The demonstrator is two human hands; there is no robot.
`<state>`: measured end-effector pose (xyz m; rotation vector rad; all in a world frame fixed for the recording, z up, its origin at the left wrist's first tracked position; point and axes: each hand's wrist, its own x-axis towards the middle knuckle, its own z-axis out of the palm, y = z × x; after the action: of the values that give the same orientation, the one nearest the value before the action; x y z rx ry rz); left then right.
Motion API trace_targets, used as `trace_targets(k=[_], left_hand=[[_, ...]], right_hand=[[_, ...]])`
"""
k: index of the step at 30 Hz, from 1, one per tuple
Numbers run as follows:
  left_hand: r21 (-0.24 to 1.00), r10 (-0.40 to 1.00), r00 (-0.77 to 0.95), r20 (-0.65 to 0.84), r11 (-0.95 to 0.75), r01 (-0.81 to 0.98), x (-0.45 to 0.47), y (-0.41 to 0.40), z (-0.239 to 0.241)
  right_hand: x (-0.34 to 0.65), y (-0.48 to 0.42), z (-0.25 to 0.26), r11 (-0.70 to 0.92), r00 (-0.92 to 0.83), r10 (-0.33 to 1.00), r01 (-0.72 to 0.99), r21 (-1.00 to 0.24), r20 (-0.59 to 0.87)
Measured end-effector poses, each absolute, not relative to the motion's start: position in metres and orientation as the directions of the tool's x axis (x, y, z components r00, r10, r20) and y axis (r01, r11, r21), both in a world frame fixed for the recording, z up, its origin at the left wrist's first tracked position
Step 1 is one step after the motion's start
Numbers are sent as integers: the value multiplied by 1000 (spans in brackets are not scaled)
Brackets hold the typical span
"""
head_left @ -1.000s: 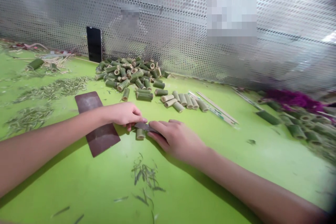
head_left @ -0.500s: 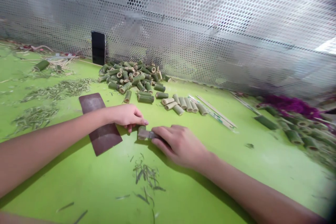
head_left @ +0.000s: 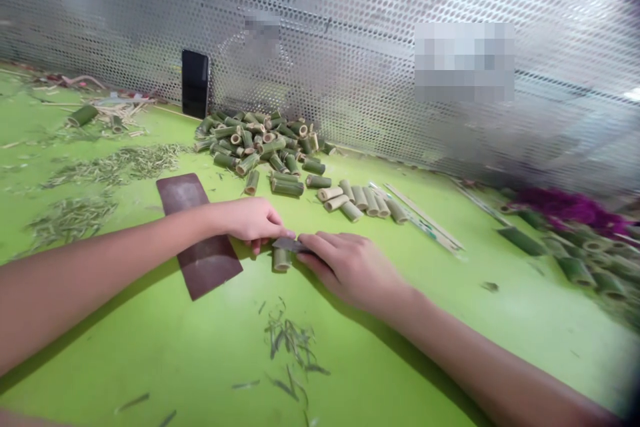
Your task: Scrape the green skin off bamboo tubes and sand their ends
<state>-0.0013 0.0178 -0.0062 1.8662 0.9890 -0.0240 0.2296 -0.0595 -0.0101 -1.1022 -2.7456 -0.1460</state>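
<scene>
A short bamboo piece (head_left: 281,261) lies on the green table with its open end toward me. My left hand (head_left: 254,220) pinches its far end between thumb and fingers. Closed around the handle of a small knife (head_left: 286,244), my right hand (head_left: 345,267) holds the flat grey blade across the top of the bamboo. The handle is mostly hidden in my fingers. Thin green shavings (head_left: 290,340) are scattered just in front of the piece. Under my left forearm lies a brown rectangular sheet (head_left: 210,273), which looks like sandpaper.
Behind my hands is a heap of green bamboo pieces (head_left: 260,140), with several peeled pieces (head_left: 370,201) to its right. A phone (head_left: 195,83) leans on the perforated metal screen (head_left: 350,47). Thin sticks (head_left: 425,217), larger bamboo (head_left: 575,270) and purple material (head_left: 575,208) lie rightward.
The knife blade has moved from the near end of the bamboo piece to its far part, beside my left fingers. The whole view has shifted slightly.
</scene>
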Motion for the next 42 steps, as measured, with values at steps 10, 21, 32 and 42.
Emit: trace_targets(k=[10,21,32,42], left_hand=[[730,668,618,-416,-159,664,4,9,0],[769,679,618,-396,-123,627,2,9,-2],[768,674,641,-366,-169,617,3,9,-1],[751,668,636,-387,-173,638,3,10,-3]], right_hand=[[232,-63,-5,663,-679,734,709,-239,23],[230,-82,-8,808,-798,589,581,-92,132],[231,-67,-12,718,-692,665,696,15,280],[231,-66,-10,682,-681,729,715,-150,66]])
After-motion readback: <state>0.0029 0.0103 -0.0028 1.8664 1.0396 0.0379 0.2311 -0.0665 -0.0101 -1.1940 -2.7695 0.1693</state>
